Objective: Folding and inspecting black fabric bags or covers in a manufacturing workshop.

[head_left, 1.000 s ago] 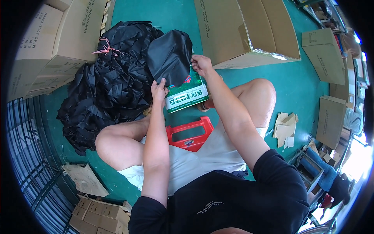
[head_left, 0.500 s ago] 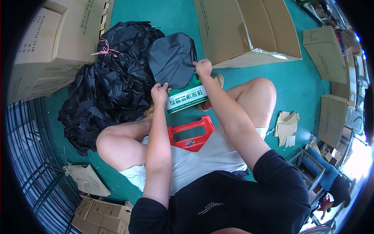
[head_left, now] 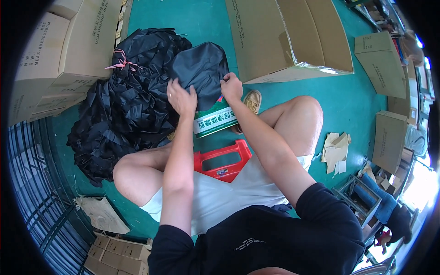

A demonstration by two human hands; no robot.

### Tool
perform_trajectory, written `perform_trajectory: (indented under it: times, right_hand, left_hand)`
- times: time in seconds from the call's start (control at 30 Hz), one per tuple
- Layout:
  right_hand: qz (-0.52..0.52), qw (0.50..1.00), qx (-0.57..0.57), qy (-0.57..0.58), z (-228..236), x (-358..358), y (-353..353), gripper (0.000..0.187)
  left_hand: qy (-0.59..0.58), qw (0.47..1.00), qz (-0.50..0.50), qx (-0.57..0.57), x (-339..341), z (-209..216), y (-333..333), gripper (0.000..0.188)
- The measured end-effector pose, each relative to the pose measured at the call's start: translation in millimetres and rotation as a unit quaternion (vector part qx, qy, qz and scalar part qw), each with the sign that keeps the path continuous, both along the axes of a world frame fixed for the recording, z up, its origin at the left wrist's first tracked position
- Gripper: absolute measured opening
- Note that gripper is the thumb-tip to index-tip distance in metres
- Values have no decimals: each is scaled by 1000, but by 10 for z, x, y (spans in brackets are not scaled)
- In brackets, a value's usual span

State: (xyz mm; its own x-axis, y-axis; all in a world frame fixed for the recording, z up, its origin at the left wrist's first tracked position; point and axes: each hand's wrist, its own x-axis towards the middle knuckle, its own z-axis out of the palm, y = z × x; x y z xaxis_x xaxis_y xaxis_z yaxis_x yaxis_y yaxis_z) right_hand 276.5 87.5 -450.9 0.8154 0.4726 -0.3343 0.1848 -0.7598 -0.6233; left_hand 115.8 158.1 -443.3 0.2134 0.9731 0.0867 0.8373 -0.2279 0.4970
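"Black, smooth, round-cornered sheet (head_left: 201, 68): how many are up in the hands?"

"One, spread over the middle of the green, flat floor (head_left: 201, 20) in front of the person. The right hand (head_left: 232, 87) pinches its right edge, fingers drawn together. The left hand (head_left: 182, 97) is at the lower left edge with its fingers apart and blurred; I cannot tell whether it grips."

"And what else is there?"

"One green-and-white rectangular can (head_left: 215, 121), its far part hidden by the sheet. One red, angular plastic frame (head_left: 222, 160) with a long opening sits nearer, between the legs. One big crumpled black heap (head_left: 133, 96) lies toward the floor's left edge, with one thin pink tie (head_left: 123, 62) on it; I cannot count its layers."

"Anything crowding the space?"

"One large brown cardboard carton (head_left: 284, 36), open at its right end, takes up the far edge of the floor, and tall printed cardboard boxes (head_left: 85, 48) border the heap on the left."

"How do the surfaces compare?"

"The sheet is supple, with soft folds and a dull sheen; the heap is creased into sharp ridges. The can has straight edges, and clear shiny tape runs along the carton."
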Motion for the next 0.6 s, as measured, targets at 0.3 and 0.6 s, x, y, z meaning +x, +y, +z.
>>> perform_trajectory:
  times: [0.3,0.6]
  right_hand:
    - [108,983,67,-133,49,120,427,48]
    - [261,944,12,-204,-544,251,587,90]
  left_hand:
    - [109,987,-118,-17,66,-465,133,89]
    - [79,990,-111,-32,15,-431,64,92]
